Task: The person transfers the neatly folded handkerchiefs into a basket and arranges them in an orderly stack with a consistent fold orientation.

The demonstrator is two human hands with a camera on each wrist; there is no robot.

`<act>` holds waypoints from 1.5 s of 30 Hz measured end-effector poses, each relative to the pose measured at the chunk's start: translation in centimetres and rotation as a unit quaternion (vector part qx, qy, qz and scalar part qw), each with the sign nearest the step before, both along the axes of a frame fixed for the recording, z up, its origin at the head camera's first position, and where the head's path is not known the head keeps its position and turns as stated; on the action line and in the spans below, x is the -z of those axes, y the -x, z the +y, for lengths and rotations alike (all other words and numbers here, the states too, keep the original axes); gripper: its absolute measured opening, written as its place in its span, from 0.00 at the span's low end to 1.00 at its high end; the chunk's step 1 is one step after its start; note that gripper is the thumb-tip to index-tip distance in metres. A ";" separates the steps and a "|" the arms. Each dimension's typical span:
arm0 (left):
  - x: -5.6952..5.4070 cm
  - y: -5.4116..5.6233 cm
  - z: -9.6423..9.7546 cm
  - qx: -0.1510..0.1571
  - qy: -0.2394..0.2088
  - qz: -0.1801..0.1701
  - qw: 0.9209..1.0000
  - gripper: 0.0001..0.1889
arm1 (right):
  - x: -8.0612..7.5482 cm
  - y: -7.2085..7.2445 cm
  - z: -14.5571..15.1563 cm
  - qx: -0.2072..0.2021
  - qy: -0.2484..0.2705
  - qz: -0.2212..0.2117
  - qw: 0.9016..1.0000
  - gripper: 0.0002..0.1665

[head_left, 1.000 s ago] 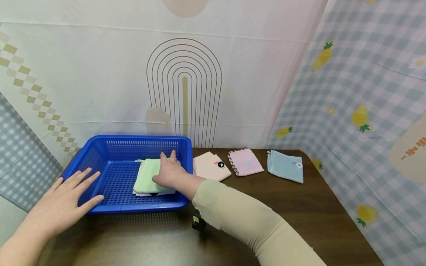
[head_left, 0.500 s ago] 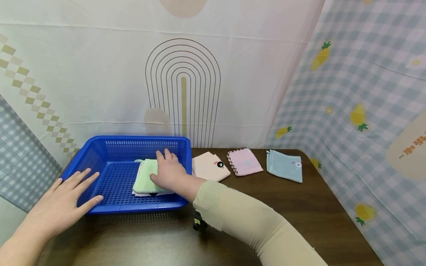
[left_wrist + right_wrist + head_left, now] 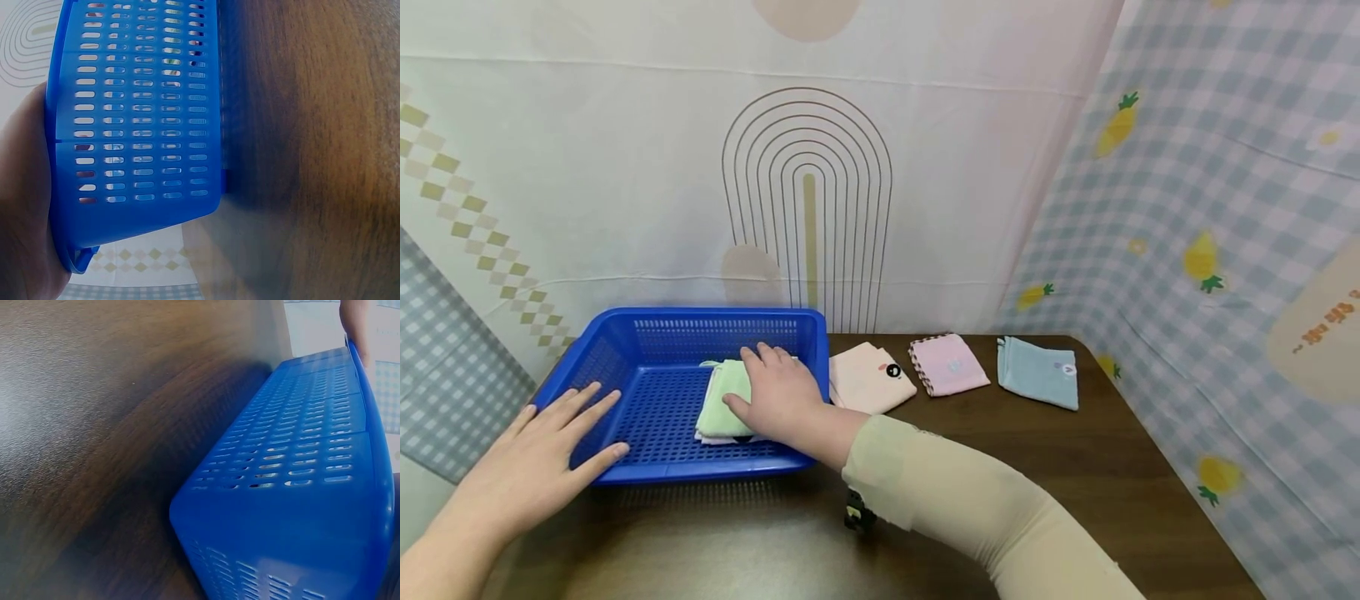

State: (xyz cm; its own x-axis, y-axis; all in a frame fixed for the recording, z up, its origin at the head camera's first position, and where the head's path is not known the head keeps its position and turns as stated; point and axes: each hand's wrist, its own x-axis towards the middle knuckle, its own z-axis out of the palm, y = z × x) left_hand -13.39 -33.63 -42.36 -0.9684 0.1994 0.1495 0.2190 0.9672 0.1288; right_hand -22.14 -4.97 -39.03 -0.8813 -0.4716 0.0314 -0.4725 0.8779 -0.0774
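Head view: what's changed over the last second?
The right hand has slid a little left over the green cloth, its fingers now closer together. No visible taking hold or letting go. The picture also drifted slightly. Unchanged: the left hand at the left side of the blue basket, and the cream cloth, pink cloth and blue cloth on the table.

The basket [image 3: 707, 469] looks plastic (faintly glossy), towels [image 3: 718, 419] matt cloth, table [image 3: 737, 550] wood.

No text is readable: the orange lettering [image 3: 1327, 322] on the checked curtain [image 3: 1195, 183] is illegible.
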 end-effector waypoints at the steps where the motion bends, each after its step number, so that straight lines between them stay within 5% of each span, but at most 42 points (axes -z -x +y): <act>1: 0.0 0.0 0.0 0.000 -0.001 -0.001 1.000 0.44 | 0.0 -0.1 0.1 -0.004 -0.001 0.003 1.000 0.44; 45: 0.3 0.1 0.0 0.000 0.004 0.012 1.000 0.44 | 0.8 -2.4 6.0 -0.031 0.055 0.046 0.997 0.42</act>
